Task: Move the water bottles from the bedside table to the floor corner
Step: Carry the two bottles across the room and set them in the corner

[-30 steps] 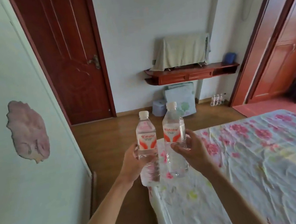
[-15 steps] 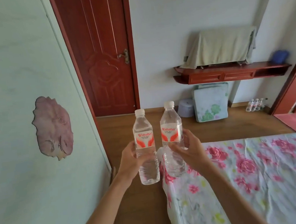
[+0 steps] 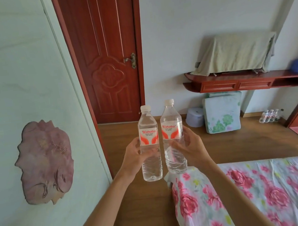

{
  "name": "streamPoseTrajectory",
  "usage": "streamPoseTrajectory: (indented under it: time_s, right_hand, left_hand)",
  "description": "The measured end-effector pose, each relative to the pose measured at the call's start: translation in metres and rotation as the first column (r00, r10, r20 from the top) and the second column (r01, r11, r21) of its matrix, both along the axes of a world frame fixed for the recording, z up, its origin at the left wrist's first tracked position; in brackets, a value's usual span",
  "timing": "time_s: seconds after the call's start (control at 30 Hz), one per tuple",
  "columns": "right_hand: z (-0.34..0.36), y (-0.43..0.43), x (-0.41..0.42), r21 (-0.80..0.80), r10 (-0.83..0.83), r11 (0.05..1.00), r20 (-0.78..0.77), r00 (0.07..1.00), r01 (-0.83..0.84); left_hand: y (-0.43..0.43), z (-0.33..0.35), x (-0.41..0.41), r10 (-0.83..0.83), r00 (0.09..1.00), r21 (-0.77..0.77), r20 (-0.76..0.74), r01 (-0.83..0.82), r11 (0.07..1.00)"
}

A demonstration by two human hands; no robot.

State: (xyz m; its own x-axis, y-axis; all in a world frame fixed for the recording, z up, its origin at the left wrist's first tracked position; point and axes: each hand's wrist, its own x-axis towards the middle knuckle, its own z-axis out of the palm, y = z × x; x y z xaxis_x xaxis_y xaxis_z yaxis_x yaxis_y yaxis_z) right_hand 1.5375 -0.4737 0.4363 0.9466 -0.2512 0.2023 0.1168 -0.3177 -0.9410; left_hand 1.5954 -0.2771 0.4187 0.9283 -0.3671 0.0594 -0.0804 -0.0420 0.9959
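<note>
Held upright, just beside each other at frame centre above the wooden floor [image 3: 145,205]: left bottle [image 3: 149,144] with left hand [image 3: 133,156] curled round it, right bottle [image 3: 173,138] with right hand [image 3: 194,148] likewise. Lower right, floral bed [image 3: 263,193]. Top centre, red door [image 3: 109,61]. Right, wall shelf [image 3: 242,82]; below it in the floor corner, more bottles [image 3: 270,116].

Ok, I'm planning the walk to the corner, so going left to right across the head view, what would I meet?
Pink wall patch, red door, left bottle in the left hand, right bottle in the right hand, lilac stool, floral cushion, floor bottles in the corner.
</note>
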Motion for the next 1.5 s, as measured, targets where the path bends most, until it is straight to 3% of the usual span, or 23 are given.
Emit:
streamPoseTrajectory:
  time_s: [0.5,1.07,1.5]
  right_hand:
    - [-0.01,-0.012,0.17,0.048,0.004,0.999,-0.002,1.0,-0.004]
    - [0.003,-0.127,0.408,0.009,0.023,1.0,0.019,1.0,-0.023]
    - [-0.01,-0.192,0.526,0.052,-0.044,0.998,-0.018,0.999,0.045]
  left_hand:
    - [-0.008,-0.004,0.17,0.07,0.998,-0.013,0.0,-0.07,0.997]
    - [-0.129,0.007,0.408,0.035,0.999,-0.07,-0.038,-0.037,0.997]
    - [-0.201,-0.001,0.544,-0.043,0.997,-0.067,-0.07,0.038,0.997]
